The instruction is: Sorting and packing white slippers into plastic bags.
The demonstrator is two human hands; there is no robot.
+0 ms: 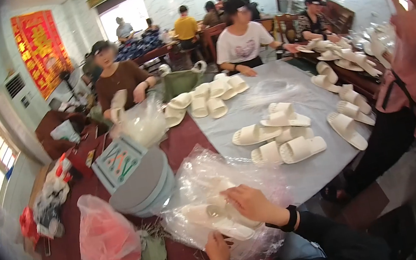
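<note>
**Two hands bagging a pale slipper at a crowded desk**

Low in the centre of the frame, the person's right hand lies flat over a clear plastic bag, fingers spread and pressing down on a cream slipper that lies inside or against the film. It is a loose, open-palmed grip, apparently steadying the slipper so it does not slide. The left hand comes in at the bottom centre and pinches the lower edge of the same bag; whether its fingers close fully on the film I cannot tell, since the crinkled plastic hides them. Both wrists wear a dark band.

Just right of the bag, in the middle of the frame, more cream slippers lie loose on the grey sheet covering the desk, close at hand. At lower left sit a pink plastic bag and a stack of grey-blue basins. Across the desk, upper centre, a person in a white shirt and one in a brown top handle further slippers.
</note>
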